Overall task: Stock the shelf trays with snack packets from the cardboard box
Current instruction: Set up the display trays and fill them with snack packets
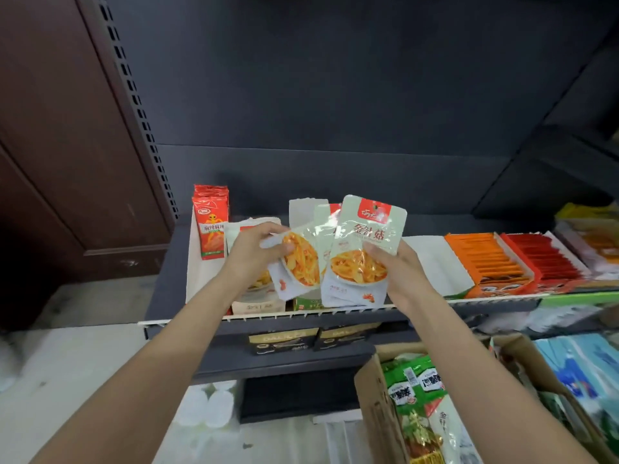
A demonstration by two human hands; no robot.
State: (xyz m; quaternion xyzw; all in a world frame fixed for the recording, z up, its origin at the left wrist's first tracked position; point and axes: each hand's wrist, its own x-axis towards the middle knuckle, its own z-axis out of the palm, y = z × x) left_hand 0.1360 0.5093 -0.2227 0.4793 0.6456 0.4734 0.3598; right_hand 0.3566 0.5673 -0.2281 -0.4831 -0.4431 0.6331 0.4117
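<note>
My right hand (pixel 398 272) grips a stack of pale snack packets (pixel 361 252) printed with orange food and a red label, held upright above the shelf's front edge. My left hand (pixel 254 249) pinches another of these packets (pixel 298 262), tilted, just left of the stack. Behind them a white shelf tray (pixel 303 209) holds more of the same packets. Another white tray (pixel 194 262) at the left holds tall red packets (pixel 211 222). The cardboard box (pixel 375 406) stands at the lower right with green and white packets (pixel 415 390) inside.
Orange packets (pixel 485 259) and red packets (pixel 542 256) fill trays on the right of the dark shelf (pixel 174 259). A lower shelf carries black and gold boxes (pixel 284 341). A second open box (pixel 569 373) with blue packs sits far right. A brown cabinet (pixel 67 145) stands left.
</note>
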